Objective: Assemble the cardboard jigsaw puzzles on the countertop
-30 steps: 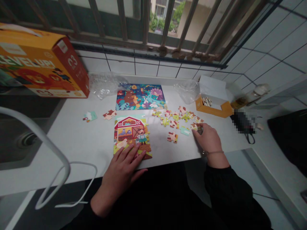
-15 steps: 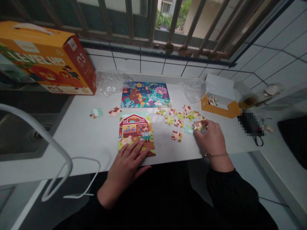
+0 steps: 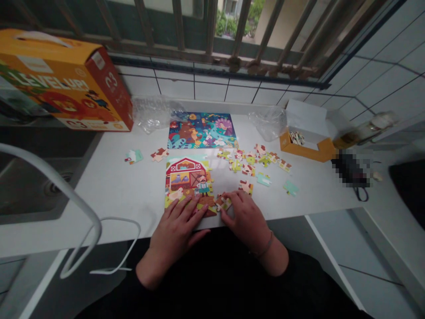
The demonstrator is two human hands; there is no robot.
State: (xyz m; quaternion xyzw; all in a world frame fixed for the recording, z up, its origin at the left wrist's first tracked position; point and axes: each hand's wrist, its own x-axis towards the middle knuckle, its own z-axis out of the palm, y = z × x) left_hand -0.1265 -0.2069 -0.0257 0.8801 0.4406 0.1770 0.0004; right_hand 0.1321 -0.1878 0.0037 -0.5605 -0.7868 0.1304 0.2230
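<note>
A partly joined farm puzzle (image 3: 186, 177) with a red barn and a farmer lies on the white counter. My left hand (image 3: 177, 223) rests flat over its lower edge, fingers spread. Beside the puzzle's lower right edge, my right hand (image 3: 247, 219) pinches a brown-and-white puzzle piece (image 3: 223, 202); whether it touches the joined part I cannot tell. Just above that hand lies a cow-patterned piece (image 3: 245, 186). Several loose pieces (image 3: 249, 169) form a cluster further back, with a pale green piece (image 3: 291, 187) off to the right. Two more, one brown-and-white (image 3: 160, 154) and one mint (image 3: 133, 156), lie left of the puzzle.
Behind the puzzle is a dark blue animal picture (image 3: 202, 130), between crumpled clear plastic bags (image 3: 156, 116). An orange open box (image 3: 307, 148) holding pieces stands at the back right. At left are a large orange carton (image 3: 66, 84), a sink (image 3: 36, 181) and a white cable (image 3: 89, 212).
My right hand has moved left and nearer, carrying the brown-and-white piece from the right of the cluster to the puzzle's lower right edge. The left hand stays in place.
</note>
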